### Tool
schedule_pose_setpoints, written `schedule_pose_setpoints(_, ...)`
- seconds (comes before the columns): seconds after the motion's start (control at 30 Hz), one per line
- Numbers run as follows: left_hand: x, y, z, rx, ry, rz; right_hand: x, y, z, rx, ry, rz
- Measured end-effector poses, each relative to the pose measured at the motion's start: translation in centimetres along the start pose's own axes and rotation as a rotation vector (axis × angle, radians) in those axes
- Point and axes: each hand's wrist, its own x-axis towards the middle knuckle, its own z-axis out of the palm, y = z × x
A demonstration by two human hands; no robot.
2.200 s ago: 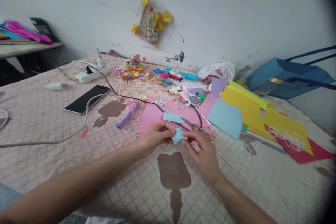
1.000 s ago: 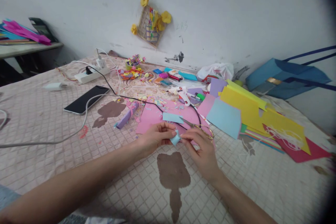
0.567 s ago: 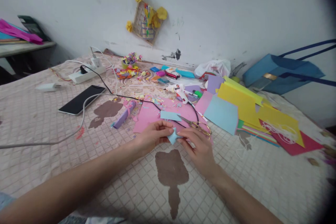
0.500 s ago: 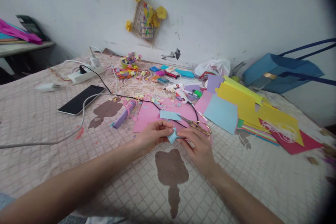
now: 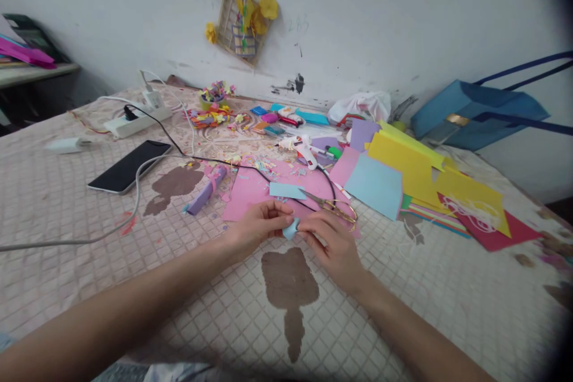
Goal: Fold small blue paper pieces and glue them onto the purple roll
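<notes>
A small piece of light blue paper (image 5: 290,228), bent or curled, is pinched between my two hands over the patterned tablecloth. My left hand (image 5: 264,222) grips its left side with thumb and fingers. On the other side, the fingertips of my right hand (image 5: 329,242) press together on its edge. Just beyond my hands lie a light blue paper strip (image 5: 286,191) and gold-handled scissors (image 5: 331,204), blades pointing left. Both rest by a pink sheet (image 5: 246,188) strewn with paper scraps.
A white glue gun (image 5: 304,149) with a black cord lies behind the pink sheet. To the left are a phone (image 5: 129,167), a power strip (image 5: 136,122) and a purple paper roll (image 5: 206,191). Coloured sheets (image 5: 398,167) and a blue bag (image 5: 474,116) are on the right.
The view has shifted slightly, so everything sits a little higher and further left. The blue paper looks more folded or turned between my fingers; both hands keep hold of it.
</notes>
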Motion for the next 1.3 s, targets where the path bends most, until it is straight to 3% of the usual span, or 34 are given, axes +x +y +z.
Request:
schedule_pose_setpoints(0.43,-0.35,0.47,0.45,0.004,0.062,-0.018,-0.02,-0.03,0.41,0.023,0.037,0.084)
schedule_pose_setpoints(1.0,0.04,0.11,0.02,0.069,0.052,-0.029,-0.07,0.68,0.43,-0.039,0.021,-0.068)
schedule_pose_setpoints(1.3,0.06,0.20,0.01,0.027,0.057,-0.017,-0.24,0.51,0.60,-0.045,0.023,-0.053)
